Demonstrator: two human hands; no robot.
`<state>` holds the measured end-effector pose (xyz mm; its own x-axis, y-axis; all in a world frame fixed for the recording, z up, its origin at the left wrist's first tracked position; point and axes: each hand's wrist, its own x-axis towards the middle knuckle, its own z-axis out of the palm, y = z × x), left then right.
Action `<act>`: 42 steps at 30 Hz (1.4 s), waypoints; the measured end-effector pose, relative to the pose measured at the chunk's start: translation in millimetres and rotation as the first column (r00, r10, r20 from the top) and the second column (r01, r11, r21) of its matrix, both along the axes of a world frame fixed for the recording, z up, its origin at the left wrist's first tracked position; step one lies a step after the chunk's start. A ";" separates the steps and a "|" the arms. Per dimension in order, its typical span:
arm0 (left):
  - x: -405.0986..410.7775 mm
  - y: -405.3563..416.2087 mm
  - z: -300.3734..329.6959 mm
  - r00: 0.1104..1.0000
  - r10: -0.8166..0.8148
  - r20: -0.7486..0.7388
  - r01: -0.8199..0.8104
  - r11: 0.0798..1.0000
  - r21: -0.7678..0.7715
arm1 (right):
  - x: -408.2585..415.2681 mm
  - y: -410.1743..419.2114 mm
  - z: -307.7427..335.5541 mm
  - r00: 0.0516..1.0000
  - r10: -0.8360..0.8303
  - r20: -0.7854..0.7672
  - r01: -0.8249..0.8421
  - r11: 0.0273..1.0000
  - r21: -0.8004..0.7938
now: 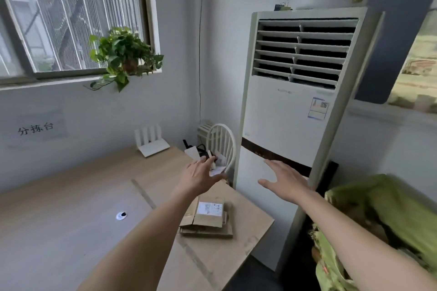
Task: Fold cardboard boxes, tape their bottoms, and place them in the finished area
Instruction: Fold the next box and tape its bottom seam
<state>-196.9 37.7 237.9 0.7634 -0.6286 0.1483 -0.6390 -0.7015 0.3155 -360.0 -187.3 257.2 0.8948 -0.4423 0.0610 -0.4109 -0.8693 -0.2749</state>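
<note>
The left hand (201, 178) reaches forward over the far part of the table (71, 196) with fingers straight and relaxed, holding nothing; its fingertips overlap a small clutter of white and dark items near the corner, though whether they touch cannot be told. The right hand (287, 181) is spread wide, palm down, in the air in front of the standing air conditioner (293, 111) — it grips nothing either. There are two hands, one table, and one small stack of flattened cardboard boxes (208, 218); the top piece carries a white label, and how many pieces lie in the stack cannot be counted. The stack lies near the table's right edge, below and nearer the person than the left hand, just to the right of the left forearm and well apart from the right hand. Left of the forearm the tabletop runs broad and bare to a small round white grommet (121, 215). One white router (151, 140) stands at the back edge — one white chair (222, 146) beside the far corner. One potted plant (125, 54) sits on the windowsill.
</note>
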 end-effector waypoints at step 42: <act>223.4 -26.3 -365.9 0.488 0.434 -0.757 -0.624 0.780 0.045 | 349.6 -24.0 -388.8 0.973 0.214 -0.089 -0.088 0.694 0.714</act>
<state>26.6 11.4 -128.0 0.8551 -0.0926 -0.5102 0.3184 -0.6828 0.6576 -10.4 -211.3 -131.7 0.9223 -0.1577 -0.3528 -0.3825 -0.5027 -0.7753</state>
